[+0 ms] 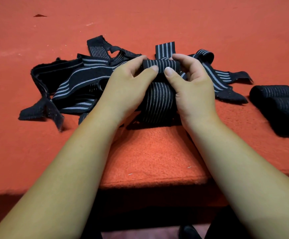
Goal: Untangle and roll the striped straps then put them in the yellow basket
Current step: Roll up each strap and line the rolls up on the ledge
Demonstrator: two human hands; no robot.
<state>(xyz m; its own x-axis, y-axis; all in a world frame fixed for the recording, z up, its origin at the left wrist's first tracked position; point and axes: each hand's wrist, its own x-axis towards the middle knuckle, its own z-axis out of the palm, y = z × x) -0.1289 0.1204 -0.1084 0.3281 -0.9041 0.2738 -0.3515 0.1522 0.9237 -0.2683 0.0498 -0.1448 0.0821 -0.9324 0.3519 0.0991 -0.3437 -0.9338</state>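
Both hands are on one striped strap at mid tabletop. My left hand and right hand each pinch an end of the small roll, thumbs on the near side and fingers curled over the far side. The loose tail runs away from me. Other straps lie in a tangled pile, left of and partly under the hands. Three finished rolls sit side by side, touching, at the right edge of view. The yellow basket is not in view. Handling, my guess: light, soft, floppy elastic weave, grippy rather than slippery, nothing fragile. The roll would likely spring loose if released, so I'd hold the cylinder at both ends and pull the tail taut. The fuzzy dark end patches look like hook-and-loop and may snag neighbouring straps. The tabletop has a red-orange felt-like cover with a few lint specks, and its front edge drops off near me. It's dark below that edge, and the room isn't shown.
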